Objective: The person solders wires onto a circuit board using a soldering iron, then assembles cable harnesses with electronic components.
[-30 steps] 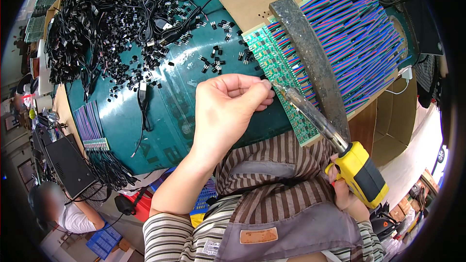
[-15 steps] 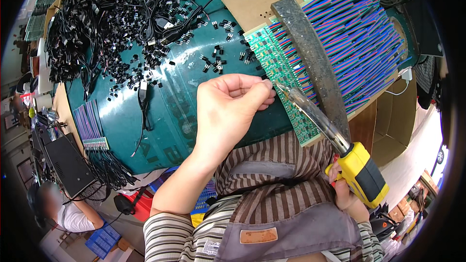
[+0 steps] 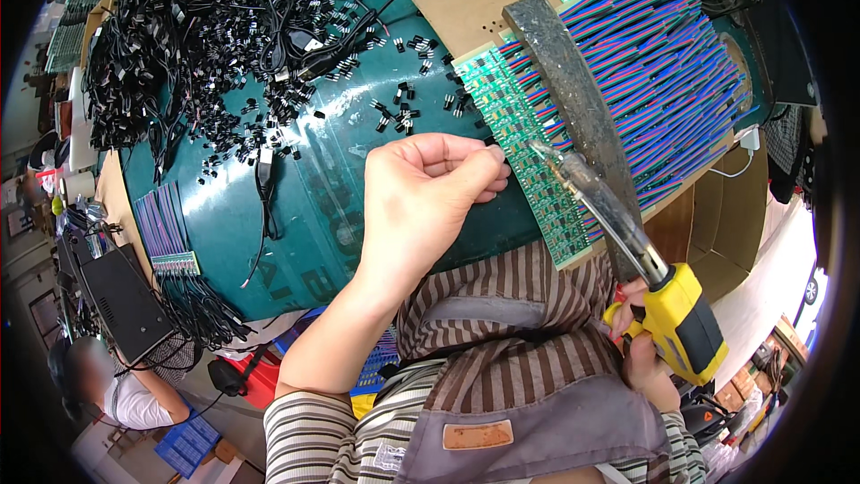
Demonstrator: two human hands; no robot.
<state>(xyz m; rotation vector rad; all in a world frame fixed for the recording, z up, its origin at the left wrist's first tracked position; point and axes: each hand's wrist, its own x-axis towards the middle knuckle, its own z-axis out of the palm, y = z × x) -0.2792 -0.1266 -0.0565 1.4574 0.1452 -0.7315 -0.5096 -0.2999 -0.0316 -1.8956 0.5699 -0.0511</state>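
Left hand pinched closed at green circuit boards — right hand gripped yellow soldering iron, tip on boards.

Green-topped worktable, cluttered workshop floor

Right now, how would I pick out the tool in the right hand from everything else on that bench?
Start at the round dark-green table, then find the strip of green circuit boards along its near right edge, under a grey metal bar. The soldering tool slants across them, tip at the boards. Its chunky yellow-and-black handle, gripped by the right hand, sets it apart.
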